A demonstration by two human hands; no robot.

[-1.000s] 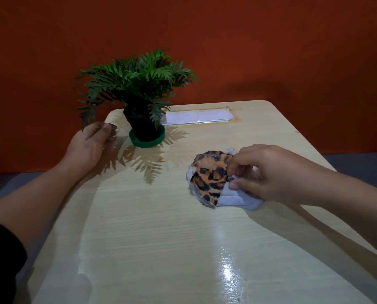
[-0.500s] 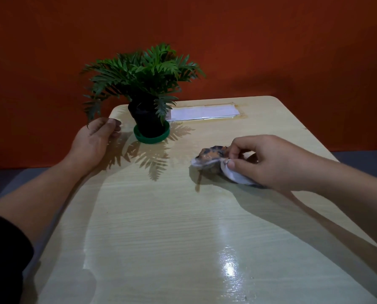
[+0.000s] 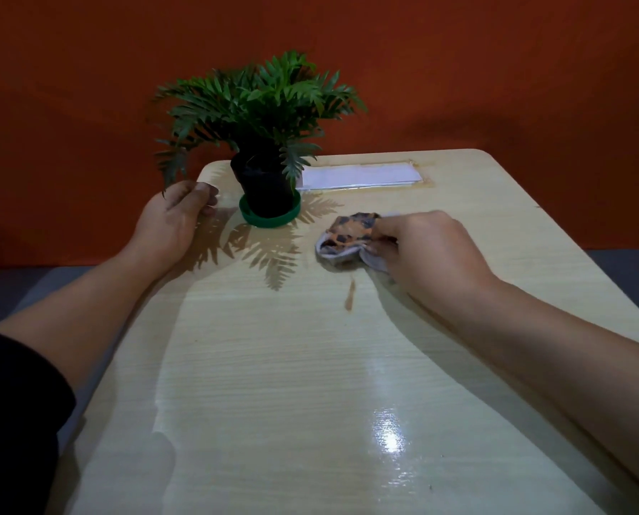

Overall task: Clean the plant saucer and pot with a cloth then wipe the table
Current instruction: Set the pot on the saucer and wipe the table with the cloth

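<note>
R hand grips bunched cloth on table, L hand curled empty (on table edge) nr pot w/ saucer.

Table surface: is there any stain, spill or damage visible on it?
Yes. A small brownish streak lies on the table, just nearer than the cloth under the right hand. Whether it is a stain or a scratch cannot be told. The pot stands upright in its saucer.
</note>
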